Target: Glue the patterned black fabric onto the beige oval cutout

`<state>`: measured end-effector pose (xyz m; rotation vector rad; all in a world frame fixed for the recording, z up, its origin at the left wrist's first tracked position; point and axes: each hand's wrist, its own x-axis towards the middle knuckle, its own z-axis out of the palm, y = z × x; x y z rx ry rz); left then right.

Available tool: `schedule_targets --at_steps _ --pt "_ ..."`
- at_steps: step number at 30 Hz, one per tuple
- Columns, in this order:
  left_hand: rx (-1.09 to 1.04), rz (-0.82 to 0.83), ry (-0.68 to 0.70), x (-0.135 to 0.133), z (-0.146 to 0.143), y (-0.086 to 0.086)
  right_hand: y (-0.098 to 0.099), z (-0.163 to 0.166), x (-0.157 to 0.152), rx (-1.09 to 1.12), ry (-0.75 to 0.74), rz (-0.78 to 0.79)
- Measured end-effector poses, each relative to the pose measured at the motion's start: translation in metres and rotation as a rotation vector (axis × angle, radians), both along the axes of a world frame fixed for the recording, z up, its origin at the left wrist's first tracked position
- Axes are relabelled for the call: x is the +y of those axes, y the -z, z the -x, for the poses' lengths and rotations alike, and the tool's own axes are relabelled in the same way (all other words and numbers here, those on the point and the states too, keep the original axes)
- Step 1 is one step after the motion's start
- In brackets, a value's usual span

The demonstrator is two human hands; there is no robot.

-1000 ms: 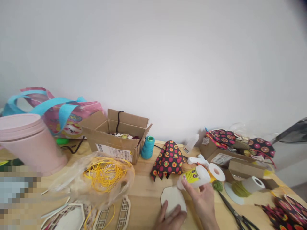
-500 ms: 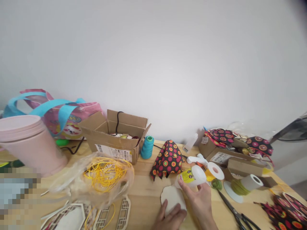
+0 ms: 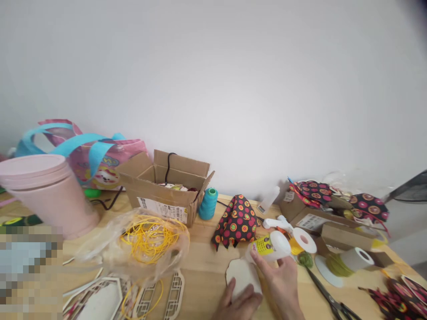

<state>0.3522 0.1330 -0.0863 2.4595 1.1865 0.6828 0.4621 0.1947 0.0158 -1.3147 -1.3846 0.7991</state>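
Observation:
My right hand (image 3: 283,284) is closed round a white glue bottle (image 3: 271,246) with a yellow label, tipped so its nozzle points down-left at a pale wooden cut-out (image 3: 240,274). The cut-out lies flat on the wooden table (image 3: 200,271) near the bottom edge. My left hand (image 3: 237,304) presses flat on the cut-out's near end, fingers stretched out; only part of that hand shows. A black fabric piece with coloured dots (image 3: 236,221) sits just behind the cut-out.
A clear bag of yellow cord (image 3: 150,238) and wooden lattice frames (image 3: 173,295) lie left. Behind stand an open cardboard box (image 3: 168,189), a teal thread spool (image 3: 208,204), a pink bucket (image 3: 46,191) and a pink-blue bag (image 3: 90,155). Scissors (image 3: 328,298), ribbon spools (image 3: 347,263) and boxes crowd the right.
The view has shifted a little to the left and up. Both hands stay on the cut-out and the bottle, almost unmoved.

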Motion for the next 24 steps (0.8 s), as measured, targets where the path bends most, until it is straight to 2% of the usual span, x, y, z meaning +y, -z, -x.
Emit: schedule_targets --at_steps 6,17,24 --pt "0.007 -0.01 0.052 0.002 0.003 -0.005 0.004 0.003 -0.001 -0.099 -0.055 -0.045" --pt "0.005 -0.012 0.003 -0.001 -0.002 -0.008 0.001 0.007 -0.004 -0.065 -0.079 -0.028" --pt "0.027 0.0 0.055 0.002 0.002 -0.015 0.003 0.01 -0.004 -0.049 -0.093 -0.025"
